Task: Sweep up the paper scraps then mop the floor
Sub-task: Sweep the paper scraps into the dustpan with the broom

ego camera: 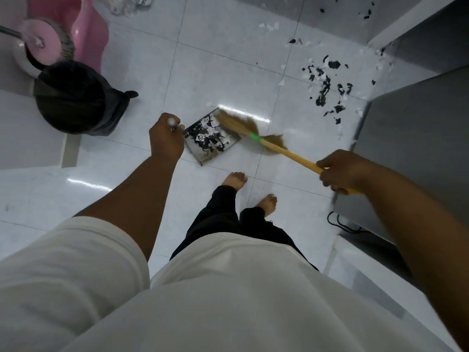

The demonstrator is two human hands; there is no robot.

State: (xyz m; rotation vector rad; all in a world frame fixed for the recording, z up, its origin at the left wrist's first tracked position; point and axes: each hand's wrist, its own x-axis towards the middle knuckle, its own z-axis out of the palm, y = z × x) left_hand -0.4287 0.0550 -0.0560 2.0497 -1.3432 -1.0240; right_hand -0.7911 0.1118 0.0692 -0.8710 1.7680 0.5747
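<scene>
A metal dustpan [196, 151] lies on the white tile floor, holding black and white paper scraps [210, 135]. My left hand [166, 139] grips the dustpan's upright handle. My right hand [338, 171] grips the yellow stick of a straw broom [239, 124], whose blurred bristles lie at the pan's far edge. More black and white scraps [327, 85] are scattered on the floor at the upper right. A pink mop head [45, 43] sits in a pink bucket [87, 29] at the upper left.
A bin lined with a black bag [76, 97] stands left of the dustpan. Grey cabinets [418, 118] run along the right side, with a black cable [340, 224] by their base. My bare feet [234, 179] stand just behind the pan. More scraps [127, 6] lie at the top.
</scene>
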